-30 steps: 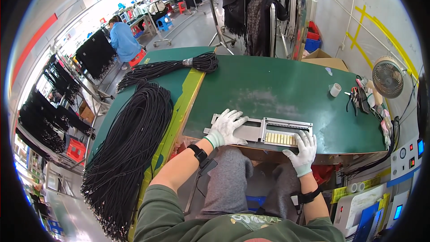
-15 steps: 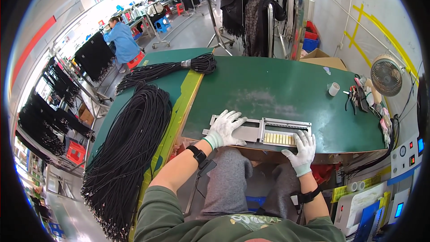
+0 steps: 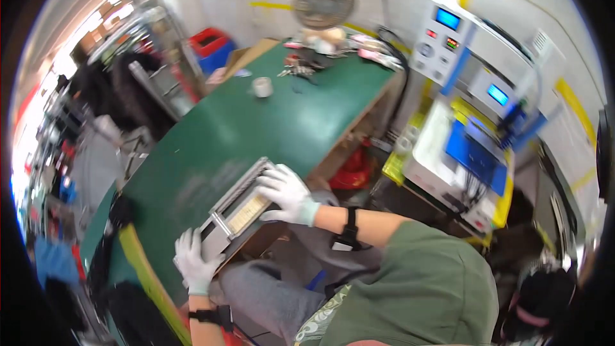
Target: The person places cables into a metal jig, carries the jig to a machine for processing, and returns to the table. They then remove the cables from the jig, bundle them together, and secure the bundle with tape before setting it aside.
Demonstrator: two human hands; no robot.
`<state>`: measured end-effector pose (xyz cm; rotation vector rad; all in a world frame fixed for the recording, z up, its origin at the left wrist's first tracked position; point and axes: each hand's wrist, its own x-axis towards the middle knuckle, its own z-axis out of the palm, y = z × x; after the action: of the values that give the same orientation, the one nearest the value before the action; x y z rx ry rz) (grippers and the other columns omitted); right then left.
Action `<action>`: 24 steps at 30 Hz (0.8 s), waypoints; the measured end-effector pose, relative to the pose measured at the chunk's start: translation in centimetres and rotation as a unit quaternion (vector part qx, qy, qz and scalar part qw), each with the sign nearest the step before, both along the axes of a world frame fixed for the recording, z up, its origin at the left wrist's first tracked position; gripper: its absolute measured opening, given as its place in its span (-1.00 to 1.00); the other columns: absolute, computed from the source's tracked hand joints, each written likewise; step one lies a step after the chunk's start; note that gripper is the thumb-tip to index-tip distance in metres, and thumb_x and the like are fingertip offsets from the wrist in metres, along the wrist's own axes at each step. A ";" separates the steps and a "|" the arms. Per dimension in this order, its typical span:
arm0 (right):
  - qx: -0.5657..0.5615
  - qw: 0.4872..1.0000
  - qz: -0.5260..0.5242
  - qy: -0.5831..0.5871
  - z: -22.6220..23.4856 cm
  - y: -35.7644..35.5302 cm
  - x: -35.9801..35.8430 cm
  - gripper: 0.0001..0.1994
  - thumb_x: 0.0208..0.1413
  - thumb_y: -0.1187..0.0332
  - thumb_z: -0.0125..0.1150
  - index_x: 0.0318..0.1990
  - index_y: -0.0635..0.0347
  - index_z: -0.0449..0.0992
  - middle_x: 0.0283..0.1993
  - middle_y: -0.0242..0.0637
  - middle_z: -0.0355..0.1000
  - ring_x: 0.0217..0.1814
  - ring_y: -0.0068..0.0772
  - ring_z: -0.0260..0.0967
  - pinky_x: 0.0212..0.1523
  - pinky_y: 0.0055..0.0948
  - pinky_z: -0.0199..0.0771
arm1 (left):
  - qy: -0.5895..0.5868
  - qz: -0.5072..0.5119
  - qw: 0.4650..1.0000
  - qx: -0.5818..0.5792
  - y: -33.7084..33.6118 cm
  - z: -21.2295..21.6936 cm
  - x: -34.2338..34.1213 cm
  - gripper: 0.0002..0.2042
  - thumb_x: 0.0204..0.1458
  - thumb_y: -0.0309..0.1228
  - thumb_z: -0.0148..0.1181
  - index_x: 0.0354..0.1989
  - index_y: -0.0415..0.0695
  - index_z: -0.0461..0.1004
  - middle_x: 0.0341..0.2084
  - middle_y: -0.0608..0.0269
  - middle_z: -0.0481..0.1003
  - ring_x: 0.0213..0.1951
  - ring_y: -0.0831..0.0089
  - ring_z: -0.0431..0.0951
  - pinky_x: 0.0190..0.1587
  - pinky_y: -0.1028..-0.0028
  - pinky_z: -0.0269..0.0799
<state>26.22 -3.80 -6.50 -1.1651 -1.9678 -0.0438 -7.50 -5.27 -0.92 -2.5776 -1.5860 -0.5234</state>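
A long metal fixture (image 3: pixel 215 238) lies aslant at the near edge of the green table. Inside its slot sits a row of small pale yellow blocks (image 3: pixel 246 216), slightly blurred. My left hand (image 3: pixel 195 263), in a white glove, rests on the plain plate end with its fingers spread. At the other end, beside the pale blocks, my right hand (image 3: pixel 286 195) lies across the frame's edge, also gloved, with fingers stretched out and thumb apart. Neither hand grips anything that I can see.
A white tape roll (image 3: pixel 262 87) stands on the green table (image 3: pixel 211 134), with pliers (image 3: pixel 298 67) and a fan (image 3: pixel 323 3) beyond. To the right is a white machine (image 3: pixel 442 45) with lit screens and a blue plate (image 3: pixel 477 154). Black cords (image 3: pixel 138 311) lie at lower left.
My view has swung to the right, bringing the white machine further into sight and smearing the left side. Both hands stay on the fixture; the left has slid toward its plain end.
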 end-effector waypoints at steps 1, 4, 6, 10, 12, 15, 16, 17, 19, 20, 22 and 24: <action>0.008 1.000 -0.002 0.007 -0.2 0.2 -0.1 -0.29 -0.12 -0.18 0.31 0.09 0.16 0.50 0.20 -0.09 0.39 0.38 0.05 0.19 0.43 0.16 -0.02 | 0.004 0.001 1.000 -0.003 0.0 0.0 0.0 -0.14 -0.42 -0.09 0.44 0.17 -0.24 0.40 0.15 -0.14 0.38 0.15 -0.12 0.35 0.21 0.04 0.27; 0.015 1.000 -0.010 0.023 -0.7 0.3 -0.1 -0.30 -0.11 -0.18 0.30 0.09 0.16 0.50 0.19 -0.10 0.40 0.38 0.03 0.19 0.44 0.15 0.00 | 0.011 -0.015 1.000 0.011 0.1 -0.5 -0.1 -0.13 -0.43 -0.07 0.44 0.18 -0.25 0.39 0.14 -0.14 0.38 0.14 -0.18 0.33 0.19 0.00 0.27; 0.011 0.999 -0.021 0.029 -0.9 0.4 -0.5 -0.31 -0.11 -0.18 0.30 0.09 0.16 0.50 0.19 -0.10 0.40 0.39 0.02 0.19 0.44 0.15 0.00 | 0.014 -0.026 1.000 -0.001 -0.1 -0.4 -0.7 -0.12 -0.40 -0.08 0.42 0.21 -0.24 0.36 0.16 -0.14 0.37 0.15 -0.17 0.32 0.22 0.00 0.24; 0.005 0.999 -0.036 0.038 -1.8 -0.5 0.6 -0.31 -0.10 -0.17 0.29 0.09 0.16 0.50 0.20 -0.11 0.39 0.39 0.02 0.18 0.45 0.14 0.00 | 0.024 -0.045 0.999 -0.017 0.7 -2.1 -0.9 -0.12 -0.32 -0.11 0.38 0.29 -0.23 0.29 0.21 -0.15 0.33 0.20 -0.16 0.31 0.29 0.01 0.17; 0.005 0.999 -0.025 0.046 -1.9 -0.4 0.1 -0.30 -0.09 -0.17 0.28 0.11 0.17 0.48 0.22 -0.10 0.37 0.40 0.02 0.17 0.45 0.14 0.00 | 0.042 -0.040 0.998 -0.001 0.7 -2.2 -1.7 -0.11 -0.28 -0.10 0.37 0.31 -0.23 0.27 0.23 -0.15 0.32 0.21 -0.16 0.29 0.31 0.02 0.14; 0.011 0.998 -0.047 0.047 -2.2 -0.8 0.5 -0.28 -0.08 -0.18 0.28 0.14 0.18 0.46 0.24 -0.07 0.35 0.40 0.04 0.16 0.45 0.14 0.00 | 0.036 -0.053 0.998 -0.003 0.8 -2.6 -1.9 -0.12 -0.26 -0.09 0.36 0.32 -0.23 0.25 0.23 -0.15 0.31 0.22 -0.16 0.28 0.32 0.02 0.13; 0.017 0.997 -0.051 0.049 -2.1 -0.7 0.5 -0.27 -0.08 -0.18 0.27 0.15 0.19 0.44 0.26 -0.06 0.33 0.40 0.05 0.16 0.44 0.14 0.00 | 0.035 -0.052 0.998 -0.002 0.7 -2.3 -2.2 -0.12 -0.25 -0.08 0.35 0.33 -0.23 0.25 0.24 -0.15 0.31 0.22 -0.16 0.28 0.32 0.02 0.13; 0.018 0.997 -0.054 0.048 -2.0 -0.8 0.7 -0.27 -0.08 -0.18 0.27 0.15 0.19 0.44 0.26 -0.06 0.33 0.40 0.05 0.16 0.44 0.14 0.00 | 0.034 -0.056 0.998 -0.001 0.6 -2.1 -2.3 -0.12 -0.25 -0.08 0.35 0.33 -0.23 0.25 0.24 -0.15 0.31 0.22 -0.16 0.28 0.32 0.02 0.13; 0.021 0.997 -0.068 0.042 -1.7 -1.2 1.2 -0.23 -0.06 -0.20 0.26 0.19 0.22 0.41 0.28 -0.04 0.31 0.40 0.06 0.15 0.44 0.12 0.02 | 0.045 -0.072 0.996 0.036 0.5 -1.8 -2.4 -0.23 -0.07 -0.08 0.32 0.29 -0.29 0.28 0.20 -0.16 0.35 0.19 -0.12 0.34 0.28 0.04 0.19; 0.023 0.996 -0.077 0.039 -1.6 -1.4 1.6 -0.21 -0.06 -0.21 0.25 0.21 0.23 0.39 0.29 -0.03 0.30 0.40 0.07 0.15 0.44 0.11 0.03 | 0.051 -0.082 0.994 0.055 0.5 -1.7 -2.6 -0.28 0.02 -0.07 0.30 0.28 -0.31 0.30 0.18 -0.17 0.37 0.17 -0.10 0.37 0.26 0.05 0.23; 0.024 0.995 -0.085 0.043 -1.6 -1.9 2.3 -0.19 -0.05 -0.22 0.24 0.22 0.25 0.38 0.29 -0.03 0.30 0.40 0.07 0.15 0.43 0.10 0.04 | 0.044 -0.075 0.995 0.043 0.1 -1.2 -2.5 -0.28 0.02 -0.08 0.29 0.28 -0.30 0.29 0.20 -0.17 0.36 0.18 -0.09 0.35 0.27 0.06 0.22; 0.021 0.993 -0.102 0.050 -2.0 -2.9 4.1 -0.16 -0.03 -0.24 0.22 0.25 0.28 0.35 0.30 -0.02 0.29 0.40 0.08 0.15 0.43 0.08 0.05 | 0.031 -0.063 0.997 0.012 0.1 -1.2 -1.3 -0.29 0.03 -0.10 0.26 0.30 -0.28 0.28 0.22 -0.16 0.33 0.22 -0.07 0.32 0.29 0.08 0.20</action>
<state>30.31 -6.73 -8.51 -1.3106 -1.7471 -0.1304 -8.85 -5.19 -2.09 -2.6617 -1.3972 -0.4639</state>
